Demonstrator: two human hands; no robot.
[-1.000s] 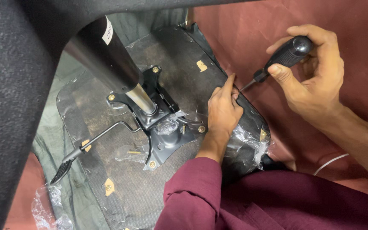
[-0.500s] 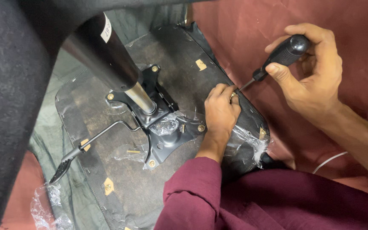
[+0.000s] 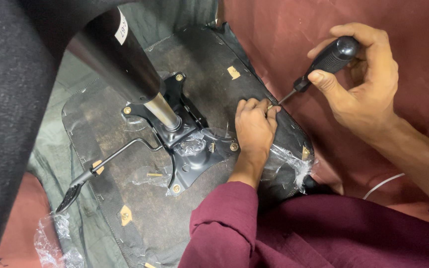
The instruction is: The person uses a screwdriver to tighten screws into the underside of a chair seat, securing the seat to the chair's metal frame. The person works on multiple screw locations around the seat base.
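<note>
So the upturned office chair seat base, dark and fabric-covered (image 3: pixel 125 129), fills the middle and left of the frame. Bolted to its centre is a black metal tilt mechanism plate (image 3: pixel 184 149) with brass-coloured bolts, and a black gas-lift column with a shiny steel shaft (image 3: pixel 125 64) rises from it toward the upper left. A thin black adjustment lever with a flat paddle end (image 3: pixel 100 168) runs off to the lower left.

The left hand (image 3: pixel 254 126) sits at the right edge of the seat base, just right of centre frame, fingers pinched together on a small brass-coloured screw (image 3: pixel 270 105). The right hand (image 3: pixel 363 84), in the upper right, is wrapped tight around the black-handled screwdriver (image 3: pixel 323 62), whose thin shaft angles down-left so the tip meets the screw right at the left fingertips. Crinkled clear plastic wrap (image 3: pixel 289 161) clings to the seat edge below, next to a maroon sleeve (image 3: pixel 224 223)
</note>
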